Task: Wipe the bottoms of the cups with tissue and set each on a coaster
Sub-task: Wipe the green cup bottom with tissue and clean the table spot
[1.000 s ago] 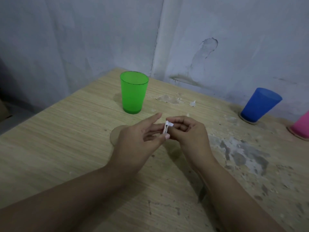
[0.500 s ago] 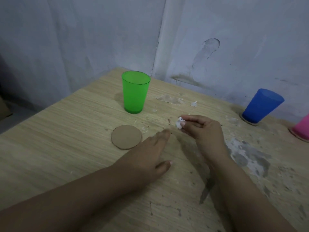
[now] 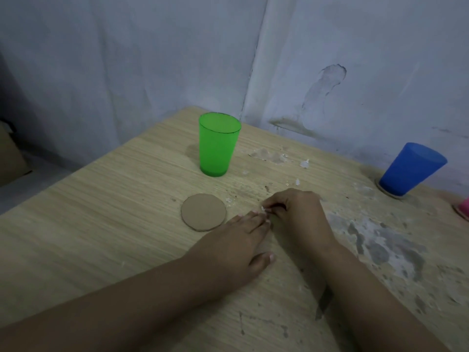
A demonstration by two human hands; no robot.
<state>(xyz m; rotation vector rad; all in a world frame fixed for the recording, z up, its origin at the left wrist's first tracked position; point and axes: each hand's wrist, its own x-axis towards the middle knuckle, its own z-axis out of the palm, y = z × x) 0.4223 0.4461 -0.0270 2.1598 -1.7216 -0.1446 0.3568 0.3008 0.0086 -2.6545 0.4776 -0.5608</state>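
left hand [image 3: 236, 246]: flat on the wooden table [image 3: 101, 224], fingers straight, holds nothing; fingertips touch the right hand
right hand [image 3: 295, 214]: fingers curled, pinching a small wad of white tissue [image 3: 264, 211], only a scrap shows
green cup [image 3: 218, 144]: upright on bare table, well beyond left fingertips; looks empty, translucent
handling: thin plastic, likely light, stiff, smooth and a bit slippery; grip round mid-wall, tip to reach the bottom
tissue handling: soft, tears easily, tiny wad, little wiping area
cardboard coaster [image 3: 203, 212]: bare, just beside left fingertips, between hand and green cup
blue cup [image 3: 411, 172]: far right of right hand, on its own coaster; contents can't tell
pink cup [image 3: 464, 207]: at frame edge, mostly cut off
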